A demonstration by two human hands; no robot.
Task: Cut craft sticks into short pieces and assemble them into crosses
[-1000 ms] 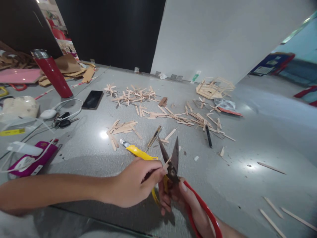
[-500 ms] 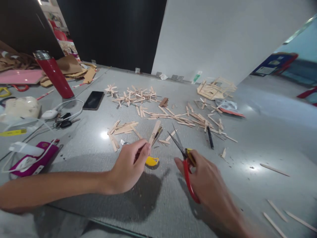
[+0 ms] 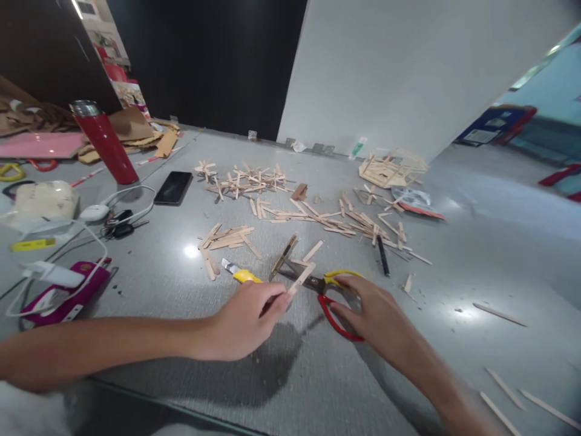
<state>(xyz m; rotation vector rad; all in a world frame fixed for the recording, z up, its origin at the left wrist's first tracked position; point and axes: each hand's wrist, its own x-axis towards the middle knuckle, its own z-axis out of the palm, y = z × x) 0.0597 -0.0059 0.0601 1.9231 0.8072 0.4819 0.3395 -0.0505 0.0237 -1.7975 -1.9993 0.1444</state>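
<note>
Between thumb and fingers, my left hand (image 3: 254, 318) pinches a short wooden stick (image 3: 301, 279) that points up and to the right. My right hand (image 3: 372, 306) grips scissors (image 3: 336, 324) by their red and yellow handles, the blades pointing left behind the stick. Whether the blades touch the stick cannot be made out. A yellow cutter knife (image 3: 245, 275) lies just beyond my left hand. Beside the scissor tips is a narrow dark and gold object (image 3: 284, 255). Several loose sticks (image 3: 229, 237) lie farther left.
More sticks (image 3: 254, 180) spread across the table's middle. At the back right stands a wooden stick frame (image 3: 393, 169). A black pen (image 3: 383, 255) lies to the right. On the left are a phone (image 3: 173, 188), a red bottle (image 3: 106, 145), keys, cables and a purple power strip (image 3: 72, 290).
The scissors have turned leftward and moved in behind the stick. My left hand has shifted slightly right, tilting the stick to the right and uncovering more of the cutter knife.
</note>
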